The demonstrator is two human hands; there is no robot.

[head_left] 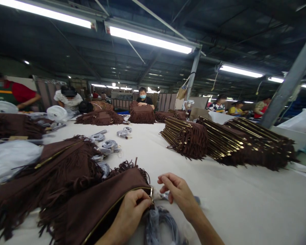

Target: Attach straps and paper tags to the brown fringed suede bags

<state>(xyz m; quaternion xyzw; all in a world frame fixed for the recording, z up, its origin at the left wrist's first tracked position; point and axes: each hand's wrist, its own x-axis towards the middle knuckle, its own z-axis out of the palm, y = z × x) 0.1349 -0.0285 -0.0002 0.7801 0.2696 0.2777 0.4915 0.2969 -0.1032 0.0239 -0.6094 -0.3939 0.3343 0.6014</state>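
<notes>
A brown fringed bag (91, 207) with a gold zipper lies on the white table (244, 204) in front of me. My left hand (131, 212) is closed on the bag's zipper end at its right corner. My right hand (177, 190) hovers just to the right of that corner, fingers curled in a loose pinch; what they hold, if anything, is too small to make out. A grey bundled strap in plastic (160, 226) lies under and between my hands.
More fringed bags (53, 166) are piled at my left. Stacked bags with gold zippers (226, 141) line the right side. Grey strap bundles (109, 144) lie mid-table. Several people work at the far end and left side. A steel post (288, 85) stands right.
</notes>
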